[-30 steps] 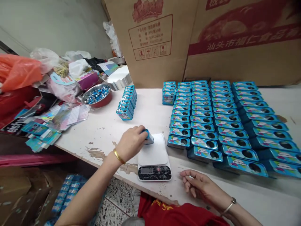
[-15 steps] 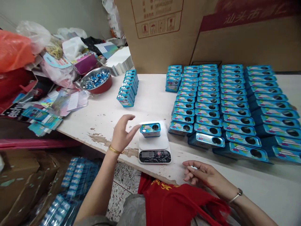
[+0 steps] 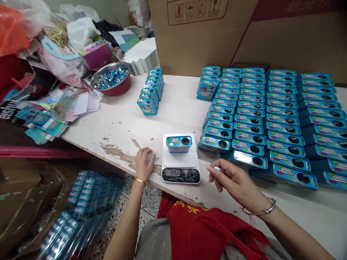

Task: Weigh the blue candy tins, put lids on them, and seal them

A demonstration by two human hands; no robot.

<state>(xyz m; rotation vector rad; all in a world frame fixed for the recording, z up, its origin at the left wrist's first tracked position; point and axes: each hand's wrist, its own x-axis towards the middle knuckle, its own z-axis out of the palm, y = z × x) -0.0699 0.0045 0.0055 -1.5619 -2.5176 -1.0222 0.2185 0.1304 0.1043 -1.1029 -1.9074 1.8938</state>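
A blue tin (image 3: 178,148) stands on a white digital scale (image 3: 166,159). Its top has a dark round opening at the right and a small white disc (image 3: 171,144) at the left. My left hand (image 3: 144,162) rests on the tabletop just left of the scale, thumb apart from the loosely bent fingers, holding nothing visible. Right of the scale, my right hand (image 3: 230,180) is raised over the table and pinches a small white round piece (image 3: 217,168) between thumb and fingers. Digits resembling 149.1 show on the scale's display (image 3: 172,172).
Rows of blue tins (image 3: 249,126) fill the table's right side. A shorter row of tins (image 3: 149,104) stands at the back left, beside a metal bowl (image 3: 116,88) of shiny blue pieces. A large cardboard box (image 3: 200,47) rises behind. Packed tins (image 3: 86,195) lie below the table edge.
My left hand has drawn back from the tin to the tabletop. My right hand has risen nearer the scale with the white piece. The display has changed from 0.0.
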